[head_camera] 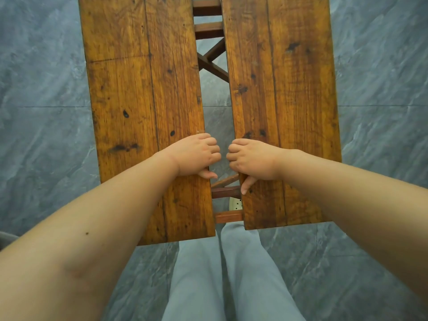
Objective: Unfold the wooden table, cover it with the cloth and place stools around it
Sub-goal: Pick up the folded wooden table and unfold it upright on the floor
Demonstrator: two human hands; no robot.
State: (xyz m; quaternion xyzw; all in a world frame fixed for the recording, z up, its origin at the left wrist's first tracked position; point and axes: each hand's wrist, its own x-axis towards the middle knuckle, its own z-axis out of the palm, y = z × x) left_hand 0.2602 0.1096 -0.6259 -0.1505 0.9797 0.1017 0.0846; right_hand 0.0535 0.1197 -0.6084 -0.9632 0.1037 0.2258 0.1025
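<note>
Head view, fingers: on both hands the fingers (212, 149) are curled close together over the inner edges of the two top boards. Their tips hook down into the gap, out of sight, and each thumb lies on top of the wood.
Left hand (193, 156): grips the inner edge of the left board (143, 107), towards the person's end.
Right hand (254, 158): grips the inner edge of the right board (287, 107) directly opposite. Its knuckles are near the left hand's but apart from them.
Wooden table (129, 42): stands right in front of the person on the grey tiled floor (46, 112). Its two boards are parted by a narrow gap, and dark crossbars (207, 31) and a crossed brace (213, 63) show through it.
Near end: just above the pale trousers (222, 274).
Stage (a judgement): the top is not yet closed flat. No cloth or stools are in view.
Risk one: if the boards swing together, the hooked fingertips sit exactly where the edges meet and would be pinched.
Risk two: if one hand works harder than the other, the frame could rack or tip towards the legs (the brace looks only part-spread).
</note>
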